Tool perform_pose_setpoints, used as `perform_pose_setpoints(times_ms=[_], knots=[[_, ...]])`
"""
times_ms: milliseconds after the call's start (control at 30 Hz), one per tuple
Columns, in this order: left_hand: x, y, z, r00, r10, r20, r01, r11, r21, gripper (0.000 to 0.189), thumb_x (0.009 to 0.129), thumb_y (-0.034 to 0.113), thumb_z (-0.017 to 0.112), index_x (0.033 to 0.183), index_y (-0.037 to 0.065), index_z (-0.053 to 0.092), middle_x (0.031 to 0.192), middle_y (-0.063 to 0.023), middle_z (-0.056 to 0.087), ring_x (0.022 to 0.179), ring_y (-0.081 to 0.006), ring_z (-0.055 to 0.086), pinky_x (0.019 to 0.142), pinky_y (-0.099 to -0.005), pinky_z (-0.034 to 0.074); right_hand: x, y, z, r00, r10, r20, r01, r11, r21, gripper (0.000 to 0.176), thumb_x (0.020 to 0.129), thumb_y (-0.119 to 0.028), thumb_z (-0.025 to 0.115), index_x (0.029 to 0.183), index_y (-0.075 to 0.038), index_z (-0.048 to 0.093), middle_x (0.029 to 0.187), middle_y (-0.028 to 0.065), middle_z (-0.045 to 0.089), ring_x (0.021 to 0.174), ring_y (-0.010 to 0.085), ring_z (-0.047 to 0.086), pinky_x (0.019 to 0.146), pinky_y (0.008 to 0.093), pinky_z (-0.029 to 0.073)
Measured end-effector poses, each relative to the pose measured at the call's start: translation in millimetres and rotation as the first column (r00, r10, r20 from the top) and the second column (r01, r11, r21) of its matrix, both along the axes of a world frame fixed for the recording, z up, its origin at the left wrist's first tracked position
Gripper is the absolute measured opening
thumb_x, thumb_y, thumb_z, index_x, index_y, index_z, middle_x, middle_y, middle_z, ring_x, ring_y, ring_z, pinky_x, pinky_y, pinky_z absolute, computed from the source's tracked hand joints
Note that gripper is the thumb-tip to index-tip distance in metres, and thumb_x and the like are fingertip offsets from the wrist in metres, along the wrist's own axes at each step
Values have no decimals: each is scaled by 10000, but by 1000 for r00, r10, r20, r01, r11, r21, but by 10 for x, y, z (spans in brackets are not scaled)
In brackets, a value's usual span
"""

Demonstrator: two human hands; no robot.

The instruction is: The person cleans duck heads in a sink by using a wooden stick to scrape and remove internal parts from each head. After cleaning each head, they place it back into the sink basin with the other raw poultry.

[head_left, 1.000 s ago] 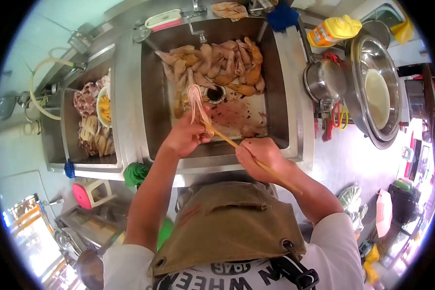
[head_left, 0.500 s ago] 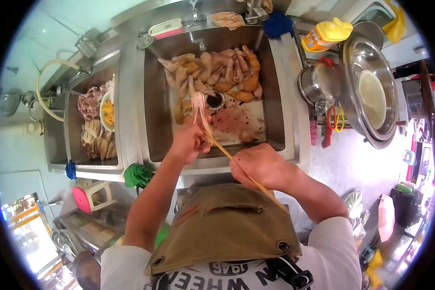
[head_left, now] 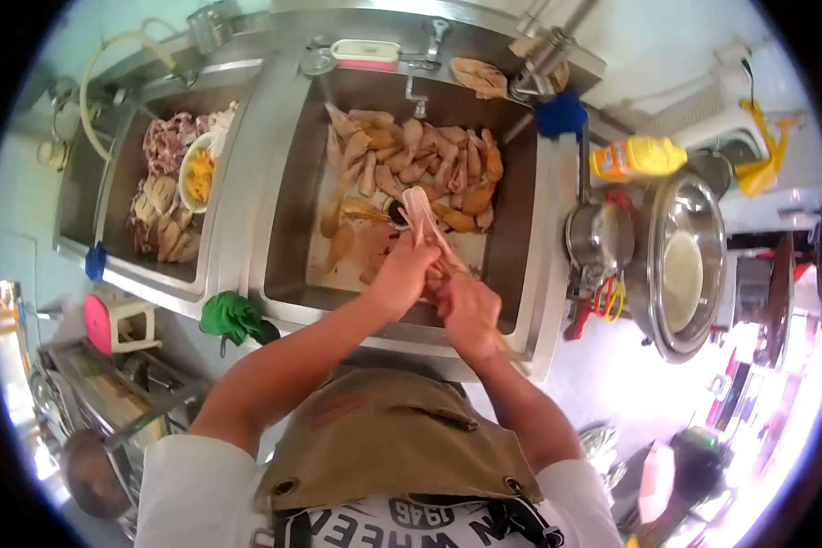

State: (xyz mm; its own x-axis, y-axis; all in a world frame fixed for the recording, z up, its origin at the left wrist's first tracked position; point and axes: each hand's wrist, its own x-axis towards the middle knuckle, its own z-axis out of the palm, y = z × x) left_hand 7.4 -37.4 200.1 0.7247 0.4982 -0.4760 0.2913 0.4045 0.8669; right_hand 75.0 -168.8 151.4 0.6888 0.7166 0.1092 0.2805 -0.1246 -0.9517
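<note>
Over the large sink (head_left: 294,173) my two hands are close together. My left hand (head_left: 400,279) is closed around a pale pink folded strip of raw meat (head_left: 418,208), whose upper end sticks out past the fingers. Closed just below it to the right, my right hand (head_left: 471,315) grips a long thin bamboo skewer (head_left: 515,358) that runs down toward my right forearm. Where the skewer meets the meat is hidden by my fingers. Beyond the hands, a heap of raw chicken legs (head_left: 420,151) lies in the sink, partly around the drain (head_left: 395,212).
In the left sink are meat pieces (head_left: 162,146) and a white bowl (head_left: 185,183) with yellow pieces. A green cloth (head_left: 233,318) hangs at the front edge. Right of the sink are a pot (head_left: 596,239), a yellow bottle (head_left: 639,158) and steel basins (head_left: 644,283).
My right hand has come up along the skewer to just beside my left hand. The view has turned, so the sinks appear tilted and the left sink has shifted.
</note>
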Motion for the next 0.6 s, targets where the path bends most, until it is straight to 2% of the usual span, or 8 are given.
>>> perform_pose_setpoints(times_ms=[33, 100, 233, 367, 467, 500, 533, 600], knots=[[-23, -48, -258, 992, 11, 129, -27, 992, 126, 182, 884, 133, 476, 1031, 31, 508, 909, -78, 559, 812, -161, 546, 730, -283, 455, -37, 5, 98, 877, -123, -464, 145, 989, 11, 231, 880, -164, 521, 673, -65, 495, 521, 70, 446, 426, 194, 426, 412, 312, 347], [59, -51, -196, 983, 132, 125, -115, 984, -139, 195, 884, 78, 463, 1068, 11, 467, 970, -96, 533, 862, -171, 519, 782, -296, 444, -39, 61, 176, 569, -169, -805, 261, 965, -18, 277, 911, -212, 474, 672, -72, 475, 491, 35, 376, 412, 162, 363, 416, 294, 308], [59, -36, -642, 970, 19, 241, -78, 968, 238, 216, 909, 87, 457, 1110, 10, 444, 1042, -134, 541, 953, -235, 539, 857, -339, 444, 45, 141, 346, 43, -113, -993, 378, 922, -88, 340, 923, -287, 434, 653, -83, 471, 477, 16, 331, 395, 132, 270, 400, 301, 241], [-94, 132, -819, 967, -254, -14, 205, 744, 636, 343, 911, 49, 458, 1247, 47, 390, 1310, -145, 528, 1140, -243, 554, 967, -350, 454, 379, 111, 346, 153, -170, -974, 297, 947, -119, 328, 908, -268, 475, 641, -78, 470, 477, 15, 355, 384, 141, 292, 397, 288, 255], [-194, 287, -394, 901, -356, -250, 435, 724, 536, 344, 870, 51, 507, 1213, 46, 492, 1344, -131, 514, 1186, -283, 517, 986, -391, 426, 465, 96, 178, 437, -176, -882, 62, 984, -166, 310, 898, -245, 494, 643, -69, 502, 486, 30, 413, 376, 147, 328, 398, 290, 284], [-256, 326, -692, 877, -400, -265, 474, 634, 611, 308, 872, 72, 509, 1179, 56, 511, 1287, -131, 540, 1107, -275, 540, 926, -391, 447, 472, 70, 73, 495, -144, -857, -19, 984, -176, 314, 915, -236, 474, 665, -63, 547, 519, 59, 494, 396, 201, 412, 416, 320, 342], [-344, 351, -1209, 848, -447, -286, 509, 534, 676, 274, 873, 93, 511, 1146, 66, 529, 1230, -131, 566, 1028, -267, 564, 867, -390, 468, 421, 58, 17, 773, 13, -634, -111, 987, -115, 321, 928, -234, 464, 686, -45, 554, 532, 56, 504, 416, 180, 434, 430, 307, 358], [-365, 382, -1214, 902, -392, -182, 432, 794, 428, 236, 877, 127, 509, 1106, 79, 544, 1106, -128, 591, 884, -247, 578, 748, -378, 485, 262, 79, 4, 946, 321, 40, -315, 943, -111, 339, 954, -230, 445, 728, -10, 567, 557, 50, 524, 457, 137, 479, 458, 281, 389]])
